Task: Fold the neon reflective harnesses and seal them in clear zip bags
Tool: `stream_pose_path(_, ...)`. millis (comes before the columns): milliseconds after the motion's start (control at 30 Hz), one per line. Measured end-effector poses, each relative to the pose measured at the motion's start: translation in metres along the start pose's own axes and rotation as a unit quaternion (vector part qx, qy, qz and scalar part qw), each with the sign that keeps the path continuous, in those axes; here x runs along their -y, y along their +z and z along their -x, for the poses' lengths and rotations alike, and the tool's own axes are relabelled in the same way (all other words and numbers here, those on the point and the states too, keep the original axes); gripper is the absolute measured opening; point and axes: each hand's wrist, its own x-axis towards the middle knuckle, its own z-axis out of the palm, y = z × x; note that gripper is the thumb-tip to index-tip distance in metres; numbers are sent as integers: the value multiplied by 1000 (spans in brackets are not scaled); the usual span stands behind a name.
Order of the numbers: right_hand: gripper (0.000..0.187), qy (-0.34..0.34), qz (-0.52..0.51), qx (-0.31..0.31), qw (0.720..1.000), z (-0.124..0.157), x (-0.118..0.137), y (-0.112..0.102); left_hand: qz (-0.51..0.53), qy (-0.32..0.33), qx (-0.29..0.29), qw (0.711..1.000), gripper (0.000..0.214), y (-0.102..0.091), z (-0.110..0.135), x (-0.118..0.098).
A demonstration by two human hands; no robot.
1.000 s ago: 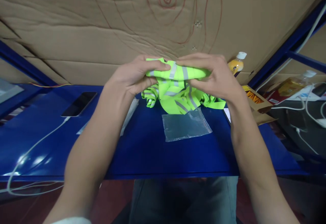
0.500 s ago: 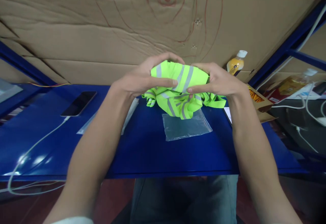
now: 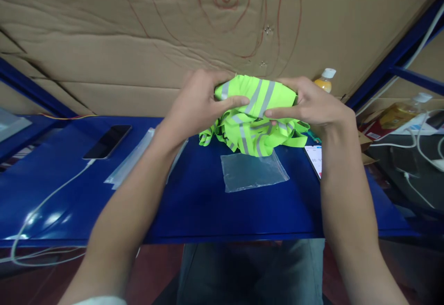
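A bundle of neon-yellow reflective straps (image 3: pixel 258 131) with silver stripes is held up between my two hands above the blue table. My left hand (image 3: pixel 206 99) grips its left end, the thumb laid across the front. At the right end my right hand (image 3: pixel 301 101) is closed on it, thumb also in front and the other fingers mostly hidden behind. Loose strap loops hang below the flat folded part. Beneath the bundle a clear zip bag (image 3: pixel 251 175) lies flat, its far edge covered by the straps.
The blue table (image 3: pixel 222 217) meets a cardboard wall (image 3: pixel 104 55) behind. At left lie a phone (image 3: pixel 108 141) on a white cable and clear plastic bags (image 3: pixel 133 159), partly under my left arm. Another phone (image 3: pixel 314 159) and a juice bottle (image 3: pixel 325 80) are by my right arm.
Both hands and the strap bundle have shifted right and slightly away from me. More of the right phone and the left plastic bags now shows; the juice bottle is more covered.
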Motion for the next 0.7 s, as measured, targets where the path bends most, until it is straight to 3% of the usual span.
stream_pose_path(100, 50, -12, 17, 7, 1000, 0, -5, -4, 33, -35, -66, 997, 36, 14, 0, -12)
stream_pose_path(200, 50, -27, 11, 8, 1000, 1, -5, -6, 129, -50, -68, 988, 33, 24, 3, -18)
stream_pose_path(333, 48, -27, -3, 12, 1000, 0, -3, -4, 298, -83, -109, 945, 29, 26, 6, -10)
stream_pose_path(400, 46, -18, 1, 24, 1000, -2, -4, -3, 326, -51, -137, 934, 39, 25, 5, -3)
stream_pose_path(533, 48, -9, 10, 29, 999, -11, -9, 3, 270, 49, -177, 945, 33, 27, 1, 6)
stream_pose_path(700, 54, -37, -5, 27, 999, -17, -13, 11, 131, 17, -189, 973, 22, 31, 6, 0)
